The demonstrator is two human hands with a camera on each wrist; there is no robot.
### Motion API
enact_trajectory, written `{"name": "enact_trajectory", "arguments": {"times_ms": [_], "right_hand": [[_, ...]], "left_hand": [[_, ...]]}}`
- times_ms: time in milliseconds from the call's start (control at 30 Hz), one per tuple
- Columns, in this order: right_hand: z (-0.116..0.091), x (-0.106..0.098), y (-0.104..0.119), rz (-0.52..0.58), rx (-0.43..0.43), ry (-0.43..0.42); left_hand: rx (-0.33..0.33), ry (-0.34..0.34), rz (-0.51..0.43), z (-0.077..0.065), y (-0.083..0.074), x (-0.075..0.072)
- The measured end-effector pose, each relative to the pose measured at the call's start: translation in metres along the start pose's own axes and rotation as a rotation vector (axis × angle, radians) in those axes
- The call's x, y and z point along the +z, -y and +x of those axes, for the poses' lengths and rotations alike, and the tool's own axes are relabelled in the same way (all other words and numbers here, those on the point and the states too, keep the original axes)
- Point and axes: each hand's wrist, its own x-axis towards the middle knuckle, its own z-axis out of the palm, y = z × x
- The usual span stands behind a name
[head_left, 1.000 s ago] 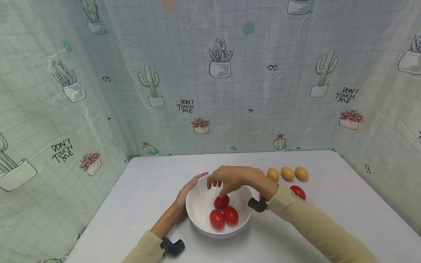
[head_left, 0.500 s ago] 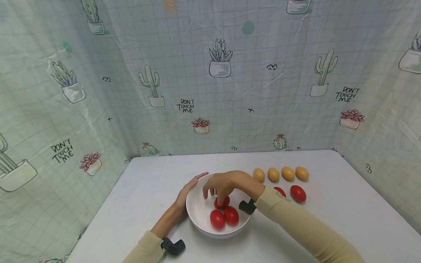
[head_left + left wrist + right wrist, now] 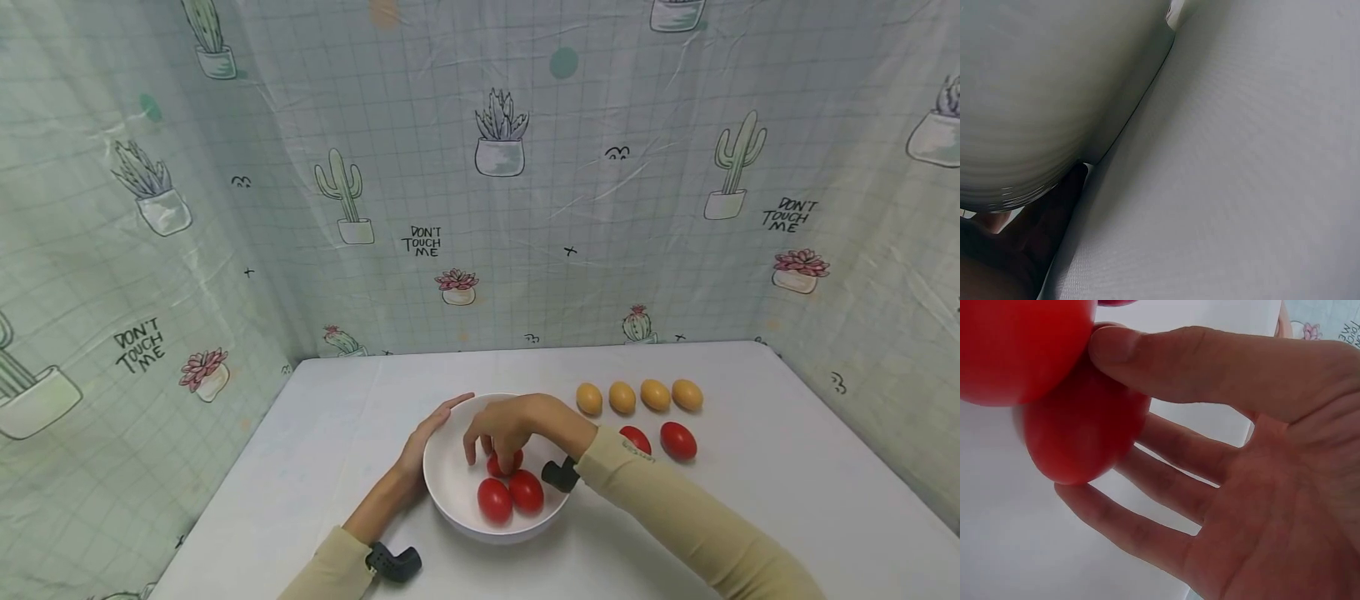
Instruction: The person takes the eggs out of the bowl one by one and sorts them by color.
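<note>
A white bowl stands on the table with three red eggs in it. My left hand lies along the bowl's left side, fingers stretched out by the rim; the left wrist view shows part of that hand, dark, against the bowl's ribbed outer wall. Reaching in from the right, my right hand holds the rear red egg between thumb and fingers, low inside the bowl. The other two red eggs, one at the front left and one at the right, lie close beside it.
On the white table, right of the bowl, lie a red egg and another red egg partly covered by the right sleeve. Behind them several yellow eggs form a row. A cactus-print curtain encloses the table.
My right hand has come lower and slightly left onto the rear red egg in the bowl. Its arm now uncovers more of the eggs on the table. My left hand stays put.
</note>
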Motion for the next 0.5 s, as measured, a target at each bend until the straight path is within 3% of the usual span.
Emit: {"name": "enact_trajectory", "arguments": {"times_ms": [500], "right_hand": [[-0.0003,-0.0014,0.0000,0.071,0.034,0.051]], "left_hand": [[-0.003,0.002,0.019,0.0002,0.0009,-0.0005]]}}
